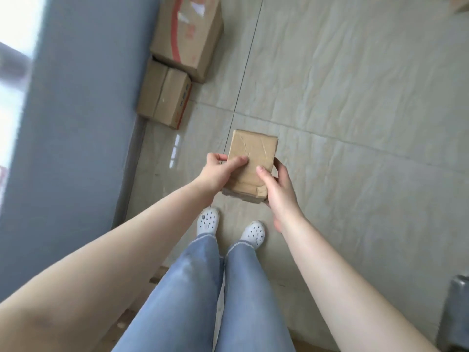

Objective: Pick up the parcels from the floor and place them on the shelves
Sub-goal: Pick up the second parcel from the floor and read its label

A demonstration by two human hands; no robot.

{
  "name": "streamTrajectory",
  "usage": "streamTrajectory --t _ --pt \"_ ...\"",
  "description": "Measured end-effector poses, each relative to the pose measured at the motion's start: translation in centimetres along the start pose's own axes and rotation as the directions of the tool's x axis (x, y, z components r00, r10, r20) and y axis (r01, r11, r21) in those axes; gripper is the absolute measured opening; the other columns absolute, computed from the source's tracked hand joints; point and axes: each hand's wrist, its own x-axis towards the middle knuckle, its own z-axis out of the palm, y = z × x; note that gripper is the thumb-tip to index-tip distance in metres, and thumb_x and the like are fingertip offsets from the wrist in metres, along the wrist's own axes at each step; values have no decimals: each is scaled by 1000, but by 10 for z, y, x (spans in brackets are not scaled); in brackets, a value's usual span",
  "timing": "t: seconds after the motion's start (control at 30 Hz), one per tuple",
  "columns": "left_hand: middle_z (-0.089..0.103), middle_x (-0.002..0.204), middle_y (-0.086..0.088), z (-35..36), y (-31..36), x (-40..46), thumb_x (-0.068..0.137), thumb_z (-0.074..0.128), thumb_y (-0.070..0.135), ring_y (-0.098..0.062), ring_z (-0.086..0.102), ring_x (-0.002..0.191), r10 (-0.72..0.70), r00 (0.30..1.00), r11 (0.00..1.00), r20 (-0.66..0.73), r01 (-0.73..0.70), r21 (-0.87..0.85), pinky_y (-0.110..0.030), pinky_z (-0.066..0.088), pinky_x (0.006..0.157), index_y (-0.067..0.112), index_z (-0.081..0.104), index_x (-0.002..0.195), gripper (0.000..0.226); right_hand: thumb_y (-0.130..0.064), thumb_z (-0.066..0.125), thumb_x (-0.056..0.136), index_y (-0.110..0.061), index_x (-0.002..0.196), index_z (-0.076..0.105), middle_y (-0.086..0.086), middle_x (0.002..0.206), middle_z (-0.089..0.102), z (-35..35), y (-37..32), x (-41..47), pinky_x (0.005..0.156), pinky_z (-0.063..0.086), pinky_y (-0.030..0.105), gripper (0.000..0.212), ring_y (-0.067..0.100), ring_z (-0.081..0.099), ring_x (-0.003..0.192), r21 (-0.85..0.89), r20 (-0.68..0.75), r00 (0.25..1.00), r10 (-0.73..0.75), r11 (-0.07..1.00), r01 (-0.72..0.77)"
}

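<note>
A small brown cardboard parcel (251, 158), wrapped in clear tape, is held in the air above the tiled floor, in front of my feet. My left hand (219, 171) grips its left edge with the thumb on top. My right hand (278, 189) grips its right side, thumb on the top face and fingers underneath. Two more cardboard parcels lie on the floor by the wall: a larger one with red tape (189, 34) and a smaller one (165, 95) just in front of it. No shelf is in view.
A grey-blue wall (76, 123) runs along the left with a bright window at its far left. A grey metal object (456, 311) stands at the lower right edge. Pale tiled floor (355, 123) spreads to the right. My legs and white shoes are below the parcel.
</note>
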Motion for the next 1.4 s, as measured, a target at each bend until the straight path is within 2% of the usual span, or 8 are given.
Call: streamTrajectory --t 0.2,0.33,0.6,0.77,0.93,1.07,1.27,1.4 --pt "37 149 -1 -42 71 -121 72 78 46 -17 43 134 313 946 945 88 -319 71 -32 37 112 27 19 152 101 -34 64 90 -35 133 54 -10 103 75 9 -113 -121 65 54 23 44 4 73 80 -30 52 989 -138 990 140" --pt "34 142 23 -69 94 -195 89 71 18 9 46 126 551 785 823 283 -567 -32 1 41 88 32 0 159 100 -41 61 89 -36 122 63 -7 107 77 17 -159 -187 81 55 35 33 12 73 94 -16 106 981 -161 986 164" --pt "22 154 25 -103 119 -270 58 92 40 22 43 126 638 555 697 534 -711 -94 -10 44 97 37 -21 155 149 -51 58 88 -23 112 71 1 104 78 31 -202 -266 96 53 48 38 25 71 103 -47 105 975 -197 978 203" --pt "28 161 9 -100 128 -287 64 83 37 -5 40 142 692 592 688 413 -714 -130 -29 33 117 29 -4 160 130 -65 56 82 -24 110 74 6 113 75 26 -218 -295 95 54 48 53 25 69 106 -78 139 953 -268 957 280" --pt "68 126 2 -95 137 -305 77 74 30 -13 60 120 696 609 709 381 -667 -230 -41 38 114 15 47 138 68 -71 68 61 -41 142 46 -9 137 60 19 -214 -315 96 53 41 89 13 57 123 -124 225 899 -375 904 408" --pt "62 139 -8 -87 140 -315 71 75 59 -28 56 131 653 624 744 430 -635 -208 -55 34 114 15 54 137 82 -56 68 67 -48 146 34 -19 139 53 14 -213 -326 111 38 47 86 -1 53 120 -93 185 866 -464 869 485" --pt "60 143 2 -76 142 -327 71 72 64 -20 54 134 604 623 765 497 -628 -142 -48 33 116 26 50 143 84 -61 69 68 -46 137 46 -13 135 61 3 -217 -327 116 28 51 74 10 55 126 -66 163 871 -464 875 479" --pt "66 130 16 -70 141 -340 61 69 59 -4 62 116 576 665 780 476 -622 -74 -30 39 93 37 49 139 83 -74 66 59 -47 131 50 -14 135 60 0 -219 -331 114 28 51 79 13 52 128 -100 154 888 -434 887 451"
